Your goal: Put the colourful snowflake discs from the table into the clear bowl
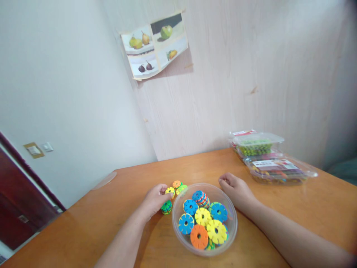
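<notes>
A clear plastic bowl [230, 230] sits on the wooden table [306, 208] and holds several round plastic interlocking discs [202, 216] in blue, yellow and orange. My left hand [154, 201] rests just left of the bowl, its fingers closed on a small cluster of joined discs [174, 191] in yellow, orange and green. A green disc [166, 207] of that cluster touches the table under my fingers. My right hand [235, 190] lies behind the bowl's right rim, fingers curled shut, with nothing visible in them.
Two clear lidded boxes stand at the back right: one with green beads [255, 145], one with mixed coloured pieces [277, 170]. A wooden panel with a fruit picture [154, 44] rises behind the table. A dark door [16, 201] is at far left.
</notes>
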The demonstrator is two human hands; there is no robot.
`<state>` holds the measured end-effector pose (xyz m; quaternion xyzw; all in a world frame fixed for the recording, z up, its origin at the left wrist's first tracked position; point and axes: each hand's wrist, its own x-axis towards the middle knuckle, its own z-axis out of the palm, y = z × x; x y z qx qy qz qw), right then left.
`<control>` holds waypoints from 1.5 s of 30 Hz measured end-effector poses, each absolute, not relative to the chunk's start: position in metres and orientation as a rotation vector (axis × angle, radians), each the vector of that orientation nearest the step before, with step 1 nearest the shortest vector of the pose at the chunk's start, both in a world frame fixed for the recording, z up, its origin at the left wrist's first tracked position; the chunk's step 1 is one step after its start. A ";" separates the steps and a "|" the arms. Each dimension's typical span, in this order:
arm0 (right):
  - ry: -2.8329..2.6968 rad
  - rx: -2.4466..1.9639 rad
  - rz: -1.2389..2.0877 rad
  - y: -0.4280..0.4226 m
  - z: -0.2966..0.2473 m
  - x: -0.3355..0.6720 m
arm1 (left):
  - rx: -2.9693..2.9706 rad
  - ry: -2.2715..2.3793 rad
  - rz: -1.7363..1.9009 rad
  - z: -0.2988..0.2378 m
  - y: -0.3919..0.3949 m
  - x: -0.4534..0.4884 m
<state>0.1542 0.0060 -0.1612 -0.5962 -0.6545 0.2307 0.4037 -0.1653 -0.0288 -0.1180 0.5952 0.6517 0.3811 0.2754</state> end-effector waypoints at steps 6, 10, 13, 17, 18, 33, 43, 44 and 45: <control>-1.687 -1.547 0.555 0.002 -0.154 0.153 | 1.659 1.744 0.917 -0.125 -0.018 -0.168; -1.685 -1.578 0.536 0.000 -0.152 0.152 | 1.664 1.770 0.945 -0.124 -0.017 -0.169; -1.689 -1.598 0.532 0.000 -0.151 0.152 | 1.670 1.771 0.999 -0.112 -0.020 -0.167; -1.692 -1.622 0.543 -0.001 -0.147 0.150 | 1.815 1.821 1.057 -0.081 -0.036 -0.155; -1.690 -1.624 0.544 -0.001 -0.146 0.150 | 1.911 1.817 1.043 -0.073 -0.043 -0.150; -1.684 -1.611 0.532 -0.001 -0.148 0.150 | 2.282 1.494 0.533 -0.051 -0.084 -0.114; -1.698 -1.619 0.531 0.001 -0.149 0.151 | 1.904 1.607 0.822 -0.081 -0.068 -0.165; -1.700 -1.621 0.531 0.000 -0.149 0.151 | 1.928 1.595 0.798 -0.087 -0.066 -0.170; -1.700 -1.623 0.530 0.000 -0.149 0.151 | 1.966 1.599 0.771 -0.092 -0.066 -0.174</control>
